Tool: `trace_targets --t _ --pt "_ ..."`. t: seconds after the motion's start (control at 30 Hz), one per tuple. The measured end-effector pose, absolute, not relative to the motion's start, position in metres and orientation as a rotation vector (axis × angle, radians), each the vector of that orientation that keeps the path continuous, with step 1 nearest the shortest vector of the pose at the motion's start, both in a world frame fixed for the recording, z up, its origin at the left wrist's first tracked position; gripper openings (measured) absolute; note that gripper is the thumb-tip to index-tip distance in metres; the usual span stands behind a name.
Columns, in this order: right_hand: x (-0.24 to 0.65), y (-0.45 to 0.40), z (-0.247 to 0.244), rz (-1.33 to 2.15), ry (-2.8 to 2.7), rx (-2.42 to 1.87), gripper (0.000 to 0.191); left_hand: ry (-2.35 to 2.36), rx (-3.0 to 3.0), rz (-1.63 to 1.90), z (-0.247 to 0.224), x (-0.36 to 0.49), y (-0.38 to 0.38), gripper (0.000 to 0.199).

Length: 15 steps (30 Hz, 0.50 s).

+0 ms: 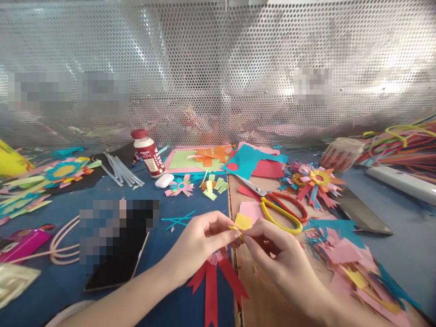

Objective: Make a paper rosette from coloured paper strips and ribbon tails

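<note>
Both of my hands meet in the middle above the seam of the table. My left hand [200,243] pinches a small strip of yellow paper [235,228] between thumb and fingers. From the other side, the fingertips of my right hand [279,254] are closed on the same strip. Directly below them lie red paper tails [211,293] with notched ends, joined to a pink paper piece [215,258] partly hidden by my left hand. A yellow paper square [243,221] rests just behind my fingers, on a pink sheet [251,210]. Scissors [263,192] with red and yellow handles lie beyond my right hand.
A perforated metal panel [218,72] closes off the back. On the left are a phone [119,254], a bottle [149,154] and paper flowers [64,170]. To the right lie a layered paper flower [318,179], another phone [364,211], pink scraps [347,250] and a glue gun stick-shaped white bar [405,184].
</note>
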State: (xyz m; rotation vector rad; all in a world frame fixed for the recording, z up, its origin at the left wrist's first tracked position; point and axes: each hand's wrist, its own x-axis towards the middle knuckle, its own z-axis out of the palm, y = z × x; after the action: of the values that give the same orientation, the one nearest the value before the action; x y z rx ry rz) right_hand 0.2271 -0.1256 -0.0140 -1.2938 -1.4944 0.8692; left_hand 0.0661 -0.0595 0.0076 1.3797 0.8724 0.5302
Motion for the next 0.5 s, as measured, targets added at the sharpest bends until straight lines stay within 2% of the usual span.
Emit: trace_targets --t 0.3,0.5 --pt "0.2266 -0.1254 -0.0155 0.874 -1.499 -1.342 0.017 0.911 1.418 0.491 0.0063 0.065 -0.059 0.021" --pt "0.2259 -0.1252 -0.0084 1.037 -1.404 -1.294 0.022 0.87 1.416 0.483 0.0065 0.0646 -0.0582 0.019"
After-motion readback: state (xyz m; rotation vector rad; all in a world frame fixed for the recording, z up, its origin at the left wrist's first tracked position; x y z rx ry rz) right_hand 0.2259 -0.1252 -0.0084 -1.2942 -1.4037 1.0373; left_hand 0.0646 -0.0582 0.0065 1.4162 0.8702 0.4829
